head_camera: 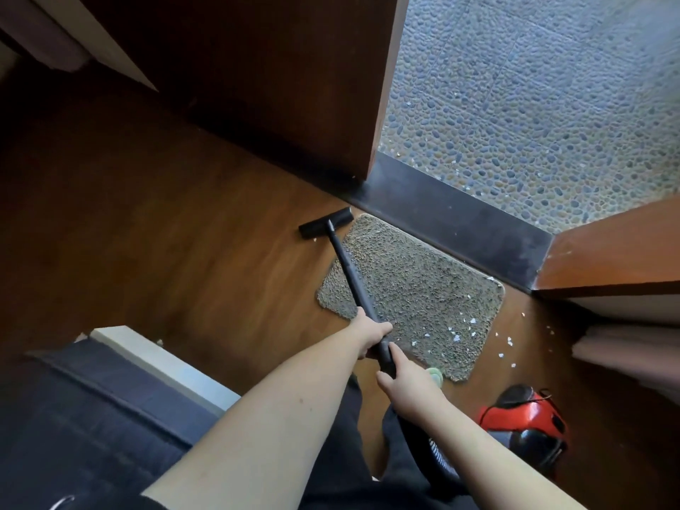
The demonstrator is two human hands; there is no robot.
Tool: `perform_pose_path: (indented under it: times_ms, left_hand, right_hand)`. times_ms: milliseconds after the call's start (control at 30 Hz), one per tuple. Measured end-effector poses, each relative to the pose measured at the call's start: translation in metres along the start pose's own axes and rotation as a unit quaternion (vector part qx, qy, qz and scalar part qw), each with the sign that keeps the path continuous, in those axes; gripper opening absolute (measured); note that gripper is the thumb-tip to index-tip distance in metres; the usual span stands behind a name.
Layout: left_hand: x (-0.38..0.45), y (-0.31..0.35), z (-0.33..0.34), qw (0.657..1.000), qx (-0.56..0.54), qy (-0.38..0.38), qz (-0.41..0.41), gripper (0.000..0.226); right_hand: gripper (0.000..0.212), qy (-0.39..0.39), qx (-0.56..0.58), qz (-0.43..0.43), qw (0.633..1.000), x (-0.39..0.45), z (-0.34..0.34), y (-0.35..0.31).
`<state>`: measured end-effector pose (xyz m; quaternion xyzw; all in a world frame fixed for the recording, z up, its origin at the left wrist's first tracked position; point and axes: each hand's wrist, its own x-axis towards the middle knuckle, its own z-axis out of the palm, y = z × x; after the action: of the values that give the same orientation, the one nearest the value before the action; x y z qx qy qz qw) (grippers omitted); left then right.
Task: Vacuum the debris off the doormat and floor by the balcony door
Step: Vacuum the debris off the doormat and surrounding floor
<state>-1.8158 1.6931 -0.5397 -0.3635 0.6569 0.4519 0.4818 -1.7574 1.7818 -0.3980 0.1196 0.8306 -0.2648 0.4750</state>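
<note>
Black vacuum wand [351,277] gripped by both hands, left hand [369,334] and right hand [399,380].

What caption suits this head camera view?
Both hands, left hand and right hand, steer vacuum wand beside doormat.

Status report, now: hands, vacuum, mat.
Both hands, left and right, grip the wand. Nozzle on the floor off the mat's far-left corner. White scraps remain near-right. Nothing in the way.

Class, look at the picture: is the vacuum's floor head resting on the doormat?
No: the floor head sits on the wooden floor just beyond the doormat corner, away from the white debris.
</note>
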Motion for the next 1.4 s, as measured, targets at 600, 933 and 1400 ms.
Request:
perform_pose_path:
  times_ms: [600,933,1400]
  left_hand:
    - [-0.029,-0.029,-0.011,1.0,0.004,-0.007,0.008,0.072]
    - [-0.049,-0.061,-0.002,1.0,0.003,0.014,0.024,0.067]
    - [-0.077,-0.096,0.031,0.999,-0.019,0.041,0.031,0.075]
  right_hand:
    - [0.041,-0.002,0.109,0.006,0.994,-0.02,0.035,0.005]
    - [0.042,-0.014,0.087,0.008,0.996,-0.037,0.059,0.02]
    - [0.044,-0.021,0.056,-0.003,0.998,-0.065,0.077,0.052]
